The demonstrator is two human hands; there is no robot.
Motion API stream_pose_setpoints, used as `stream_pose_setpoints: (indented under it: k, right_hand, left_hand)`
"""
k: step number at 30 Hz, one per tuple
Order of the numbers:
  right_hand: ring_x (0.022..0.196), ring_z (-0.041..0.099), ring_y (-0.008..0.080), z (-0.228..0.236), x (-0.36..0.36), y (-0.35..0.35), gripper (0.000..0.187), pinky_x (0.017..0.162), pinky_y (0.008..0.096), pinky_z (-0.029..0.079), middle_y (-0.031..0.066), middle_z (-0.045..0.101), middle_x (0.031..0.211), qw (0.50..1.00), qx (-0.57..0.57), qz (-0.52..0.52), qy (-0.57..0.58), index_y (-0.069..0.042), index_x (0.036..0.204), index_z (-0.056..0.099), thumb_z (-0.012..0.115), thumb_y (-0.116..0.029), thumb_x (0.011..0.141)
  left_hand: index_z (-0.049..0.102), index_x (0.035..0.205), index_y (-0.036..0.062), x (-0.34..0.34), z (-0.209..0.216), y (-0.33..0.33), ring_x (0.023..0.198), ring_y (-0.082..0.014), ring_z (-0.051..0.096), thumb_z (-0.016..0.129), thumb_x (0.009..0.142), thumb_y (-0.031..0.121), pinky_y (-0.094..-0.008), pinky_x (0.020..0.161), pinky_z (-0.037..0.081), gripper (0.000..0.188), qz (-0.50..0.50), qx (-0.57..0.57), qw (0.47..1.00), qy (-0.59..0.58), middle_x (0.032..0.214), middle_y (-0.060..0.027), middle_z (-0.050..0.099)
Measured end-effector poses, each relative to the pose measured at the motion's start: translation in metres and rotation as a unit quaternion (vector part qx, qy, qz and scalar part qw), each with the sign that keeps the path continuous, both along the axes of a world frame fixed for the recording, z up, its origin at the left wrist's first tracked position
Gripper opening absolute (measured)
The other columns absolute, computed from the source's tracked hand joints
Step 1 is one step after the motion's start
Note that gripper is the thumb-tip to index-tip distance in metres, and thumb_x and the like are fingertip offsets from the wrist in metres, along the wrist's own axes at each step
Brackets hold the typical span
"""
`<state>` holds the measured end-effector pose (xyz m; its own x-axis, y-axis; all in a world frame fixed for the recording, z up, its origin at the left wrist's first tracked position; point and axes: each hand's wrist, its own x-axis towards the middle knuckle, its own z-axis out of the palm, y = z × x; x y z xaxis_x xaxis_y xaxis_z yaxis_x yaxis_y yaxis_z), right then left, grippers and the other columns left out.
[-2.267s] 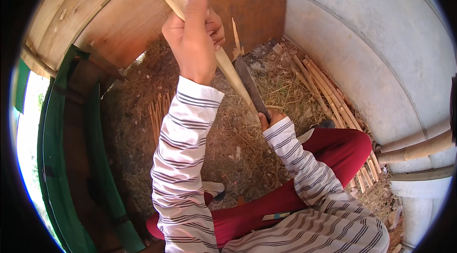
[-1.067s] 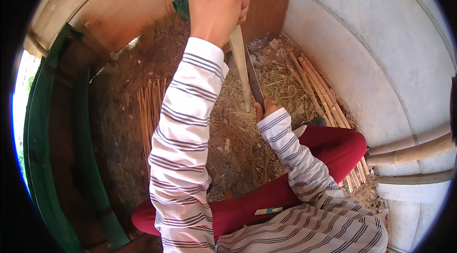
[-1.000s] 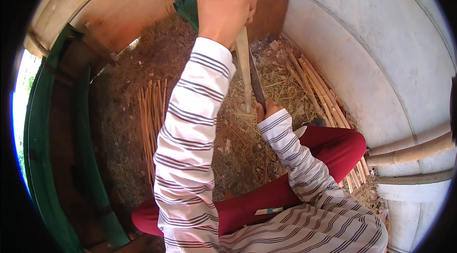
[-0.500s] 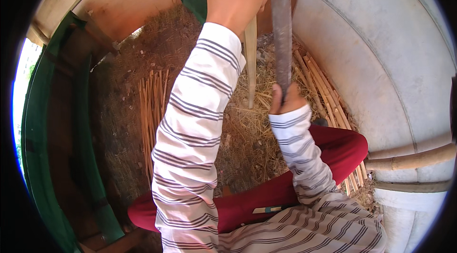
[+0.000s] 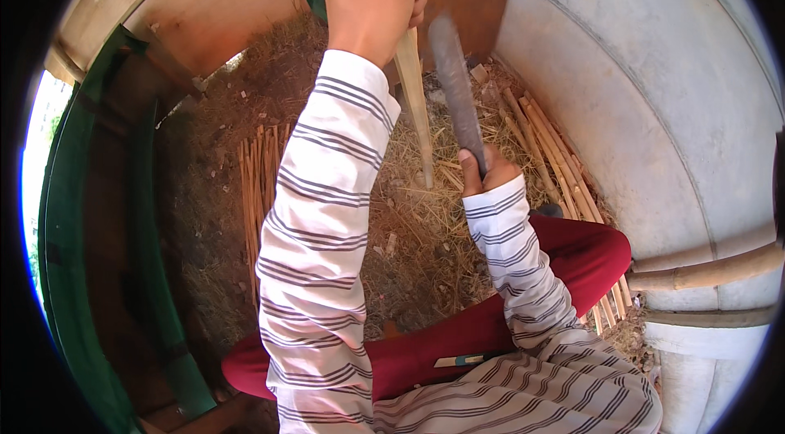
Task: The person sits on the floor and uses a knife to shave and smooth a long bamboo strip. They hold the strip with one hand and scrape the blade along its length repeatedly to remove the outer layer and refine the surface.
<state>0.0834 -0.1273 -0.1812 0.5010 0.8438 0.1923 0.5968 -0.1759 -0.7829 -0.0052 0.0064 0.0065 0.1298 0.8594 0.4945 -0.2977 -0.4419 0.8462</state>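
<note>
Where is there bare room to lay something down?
The dirt patch between the green sheeting and the left stick bundle looks free of tools, as does the straw-littered ground between the sleeves. It is crowded around the blade and held stick, and by the pale wall, where sticks lie.

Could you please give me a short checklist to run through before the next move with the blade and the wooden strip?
1. Left hand closed around the wooden strip: ok.
2. Right hand gripping the near end of the blade: ok.
3. Visible gap between blade and left hand: ok.
4. Strip's lower end apart from the red trousers: ok.
5. Strip's upper end in sight: not ok, cut off by the picture's edge.
6. Blade's edge sharp: cannot tell.
</note>
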Motion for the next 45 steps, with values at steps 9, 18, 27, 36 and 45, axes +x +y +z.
stream_pose_setpoints:
  k: [9, 18, 27, 36, 45]
  right_hand:
    - [0.072, 0.063, 0.0403, -0.161, 0.009, 0.021, 0.029, 0.065, 0.0493, 0.049, 0.0210, 0.062, 0.073, 0.951, -0.297, 0.059, -0.065, -0.002, 0.100, 0.061, 0.054, -0.030, 0.093]
    - [0.050, 0.060, 0.0382, -0.062, -0.016, 0.008, 0.030, 0.046, 0.0464, 0.046, 0.0193, 0.056, 0.056, 0.996, -0.042, 0.046, -0.068, 0.000, 0.095, 0.053, 0.054, -0.029, 0.095]
    - [0.065, 0.062, 0.0334, -0.227, 0.013, 0.046, 0.034, 0.060, 0.0473, 0.049, 0.0183, 0.062, 0.073, 0.924, -0.357, 0.073, -0.121, -0.005, 0.115, 0.057, 0.054, -0.032, 0.094]
    - [0.064, 0.060, 0.0276, -0.265, -0.004, 0.033, 0.035, 0.058, 0.0452, 0.045, 0.0140, 0.060, 0.071, 0.926, -0.376, 0.048, -0.004, -0.003, 0.111, 0.055, 0.044, -0.035, 0.100]
    - [0.077, 0.065, 0.0375, -0.239, 0.000, 0.026, 0.038, 0.066, 0.0498, 0.052, 0.0222, 0.065, 0.086, 0.905, -0.401, 0.097, -0.104, -0.004, 0.118, 0.054, 0.050, -0.035, 0.096]
  left_hand:
    - [0.048, 0.069, 0.0088, -0.008, -0.006, 0.011, 0.035, -0.0088, 0.037, 0.057, 0.089, 0.019, -0.0270, 0.033, 0.025, 0.024, -0.041, -0.034, 0.998, -0.037, 0.047, 0.0020, 0.038]
    - [0.047, 0.069, 0.0092, -0.008, -0.005, 0.006, 0.036, -0.0088, 0.036, 0.057, 0.090, 0.019, -0.0267, 0.034, 0.025, 0.024, -0.029, -0.016, 0.999, -0.019, 0.048, 0.0014, 0.038]
    - [0.035, 0.065, 0.0112, -0.026, -0.005, 0.017, 0.039, -0.0086, 0.025, 0.059, 0.086, 0.015, -0.0287, 0.038, 0.019, 0.032, -0.068, -0.019, 0.996, -0.060, 0.049, 0.0018, 0.026]
    - [0.046, 0.069, 0.0091, -0.034, -0.012, 0.025, 0.035, -0.0100, 0.034, 0.057, 0.088, 0.017, -0.0279, 0.033, 0.024, 0.023, -0.029, -0.017, 0.998, -0.061, 0.048, 0.0015, 0.036]
    - [0.044, 0.067, 0.0104, -0.047, -0.013, 0.036, 0.034, -0.0099, 0.031, 0.056, 0.088, 0.017, -0.0287, 0.033, 0.022, 0.026, -0.012, -0.040, 0.996, -0.073, 0.047, 0.0028, 0.033]
